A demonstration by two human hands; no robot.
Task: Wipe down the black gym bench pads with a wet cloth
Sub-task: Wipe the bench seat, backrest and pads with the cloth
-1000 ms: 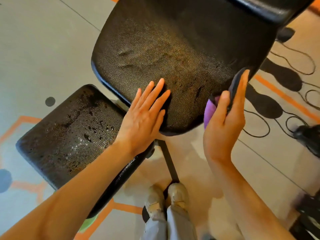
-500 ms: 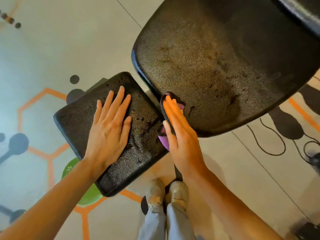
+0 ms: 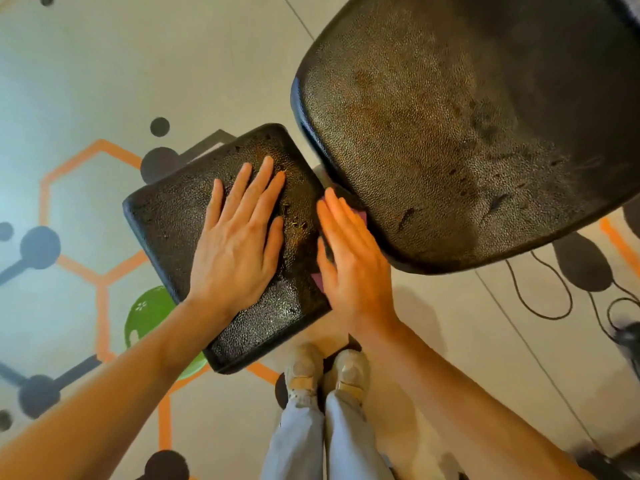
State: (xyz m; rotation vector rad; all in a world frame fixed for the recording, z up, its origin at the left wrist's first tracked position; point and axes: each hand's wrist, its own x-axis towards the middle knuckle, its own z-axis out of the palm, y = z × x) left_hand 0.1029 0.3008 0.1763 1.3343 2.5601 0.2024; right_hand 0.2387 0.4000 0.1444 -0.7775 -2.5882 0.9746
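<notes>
Left hand [image 3: 239,244] lies flat and spread, palm down, on the small black seat pad [image 3: 173,220], holding nothing. Right hand [image 3: 349,258] is flat with fingers together, pressing a purple cloth [image 3: 360,213] against the right edge of that pad, in the gap beside the large back pad [image 3: 450,133]. Only small corners of the cloth show past the fingertips and under the palm; most of it is hidden.

The seat pad shows wet beads just toward the wrist of the left hand and darker specks between the two hands. The back pad, beyond the right fingertips, carries dull smears and dark marks.

Assessment: the step in hand appears to be wiping the seat pad's edge. To do it well, the left palm should brace the pad while the right keeps even pressure along the full edge, then overlaps strokes inward across the specked area. The cloth should sit fully under the palm so that bare skin does not drag grime. The wet beads call for a final pass.
</notes>
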